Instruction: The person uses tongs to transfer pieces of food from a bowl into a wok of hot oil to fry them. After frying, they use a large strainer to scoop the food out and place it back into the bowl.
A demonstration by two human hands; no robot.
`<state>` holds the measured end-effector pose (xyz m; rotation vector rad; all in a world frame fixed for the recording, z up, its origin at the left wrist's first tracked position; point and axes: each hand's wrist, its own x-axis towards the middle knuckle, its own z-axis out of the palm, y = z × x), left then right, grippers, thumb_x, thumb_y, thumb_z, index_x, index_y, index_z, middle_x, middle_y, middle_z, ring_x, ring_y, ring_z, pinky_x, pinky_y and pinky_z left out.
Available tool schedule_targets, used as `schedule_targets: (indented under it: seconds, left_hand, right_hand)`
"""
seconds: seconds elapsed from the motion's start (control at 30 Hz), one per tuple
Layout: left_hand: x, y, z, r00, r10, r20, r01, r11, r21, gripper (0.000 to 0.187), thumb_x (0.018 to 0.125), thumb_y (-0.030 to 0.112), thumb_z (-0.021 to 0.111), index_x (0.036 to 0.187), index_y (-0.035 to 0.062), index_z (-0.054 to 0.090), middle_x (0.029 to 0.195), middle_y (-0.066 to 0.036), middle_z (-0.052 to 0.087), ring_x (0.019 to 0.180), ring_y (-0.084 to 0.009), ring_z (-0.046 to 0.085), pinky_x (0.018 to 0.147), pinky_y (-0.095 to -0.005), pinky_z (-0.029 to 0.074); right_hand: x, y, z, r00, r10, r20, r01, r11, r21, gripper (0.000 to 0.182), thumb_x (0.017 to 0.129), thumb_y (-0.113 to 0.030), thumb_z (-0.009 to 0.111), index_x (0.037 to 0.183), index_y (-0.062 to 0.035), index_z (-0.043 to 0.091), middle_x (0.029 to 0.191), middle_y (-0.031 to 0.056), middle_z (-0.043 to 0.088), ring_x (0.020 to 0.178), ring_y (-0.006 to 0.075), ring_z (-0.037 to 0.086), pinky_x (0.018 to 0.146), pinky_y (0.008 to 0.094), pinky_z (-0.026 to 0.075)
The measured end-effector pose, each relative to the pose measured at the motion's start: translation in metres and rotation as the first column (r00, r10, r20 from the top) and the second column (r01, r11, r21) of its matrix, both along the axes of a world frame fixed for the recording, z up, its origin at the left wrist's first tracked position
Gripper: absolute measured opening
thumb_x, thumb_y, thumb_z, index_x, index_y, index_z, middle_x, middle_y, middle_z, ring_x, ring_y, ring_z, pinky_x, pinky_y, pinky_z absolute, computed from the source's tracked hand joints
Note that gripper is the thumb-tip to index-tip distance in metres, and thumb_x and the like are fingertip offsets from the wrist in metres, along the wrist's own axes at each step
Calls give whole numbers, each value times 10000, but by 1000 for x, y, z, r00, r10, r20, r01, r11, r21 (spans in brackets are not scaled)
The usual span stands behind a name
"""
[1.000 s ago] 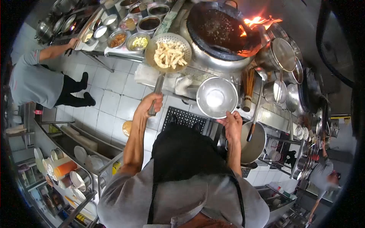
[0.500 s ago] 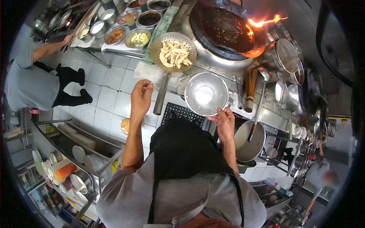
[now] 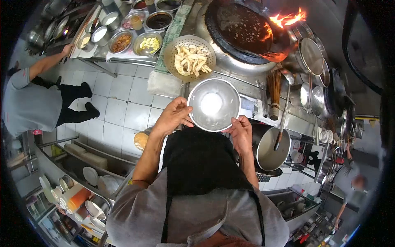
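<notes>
Both hands are at a shiny metal bowl (image 3: 214, 105), whose inside shows a bright reflection and no food. At its left rim is my left hand (image 3: 175, 117), fingers against the edge. My right hand (image 3: 240, 131) pinches the lower right rim. Just beyond the bowl, a perforated strainer (image 3: 169, 61) holds pale strips of food (image 3: 191, 60); its handle is partly hidden behind the bowl. A dark wok (image 3: 214, 31) with bubbling liquid sits on the stove, flames (image 3: 290, 18) at its right side.
Ingredient bowls (image 3: 147, 44) stand at the upper left. A bamboo brush (image 3: 274, 96) and a ladle (image 3: 284, 107) lie right of the bowl, above a large pot (image 3: 266, 155). One person (image 3: 35, 99) stands at the left, another (image 3: 349, 183) at the far right.
My left hand has moved right onto the bowl's rim. The bowl has shifted slightly left and towards me, covering part of the strainer's handle. My right hand still grips the bowl.
</notes>
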<state>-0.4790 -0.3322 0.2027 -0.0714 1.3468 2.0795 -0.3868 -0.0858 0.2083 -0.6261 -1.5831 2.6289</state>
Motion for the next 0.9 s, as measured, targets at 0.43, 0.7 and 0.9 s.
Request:
schedule_targets:
  seconds: [0.43,0.7,0.9]
  left_hand:
    - [1,50,-25,979,-201,21,202,976,-78,106,906,54,569,933,6,479,793,-102,572,597,-169,649,462,-256,552]
    - [25,70,-30,950,-309,53,311,950,-33,118,889,48,577,932,16,472,816,-105,567,568,-185,647,426,-278,540]
    - [62,85,-21,917,-395,57,399,909,-121,141,865,89,627,936,13,532,778,-96,600,565,-183,639,478,-289,552]
  right_hand:
    - [70,-5,-5,945,-263,194,274,961,-35,85,965,-131,521,977,-51,545,854,104,649,732,212,672,674,348,576]
    - [110,-8,-12,916,-356,183,382,915,-132,59,949,-85,534,900,-59,516,818,98,640,726,233,685,667,367,591]
    - [165,-11,-15,866,-470,173,493,861,-128,72,947,-98,541,964,-29,540,838,125,649,725,236,685,680,348,600]
